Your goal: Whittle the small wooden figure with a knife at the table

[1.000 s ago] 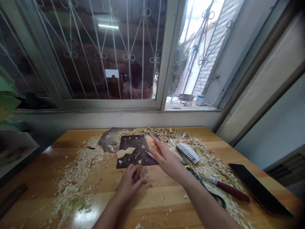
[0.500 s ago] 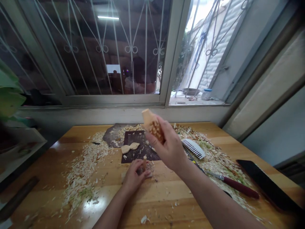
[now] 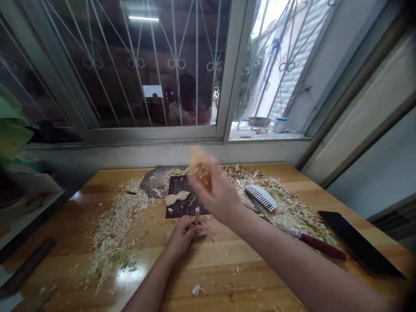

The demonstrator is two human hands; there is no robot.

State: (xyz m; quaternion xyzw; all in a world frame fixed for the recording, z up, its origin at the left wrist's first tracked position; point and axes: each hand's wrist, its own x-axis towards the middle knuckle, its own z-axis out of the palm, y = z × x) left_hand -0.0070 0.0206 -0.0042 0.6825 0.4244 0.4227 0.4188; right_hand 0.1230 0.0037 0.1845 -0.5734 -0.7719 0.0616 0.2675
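Note:
My right hand (image 3: pixel 221 190) is raised above the table with its fingers wrapped round a carved wooden piece (image 3: pixel 201 167), pale at the top and brown-patterned lower down; both are smeared by motion. Lower and to the left, my left hand (image 3: pixel 182 234) pinches a short upright wooden peg (image 3: pixel 196 214) between thumb and fingers. The peg stands over a small flat wooden block (image 3: pixel 201 234) on the table. Behind my left hand, a bow-shaped pale wooden piece (image 3: pixel 177 198) lies on a dark mat (image 3: pixel 175 212).
Wood shavings (image 3: pixel 113 225) cover the table's left side and back. To the right are a white comb (image 3: pixel 261 197), a tool with a dark red handle (image 3: pixel 323 246) and a long black object (image 3: pixel 357 242). A barred window (image 3: pixel 146 134) stands behind the table.
My right hand has shifted slightly left with the carved piece and is more blurred. My left hand's fingers sit closer round the peg. The whole view has shifted slightly.

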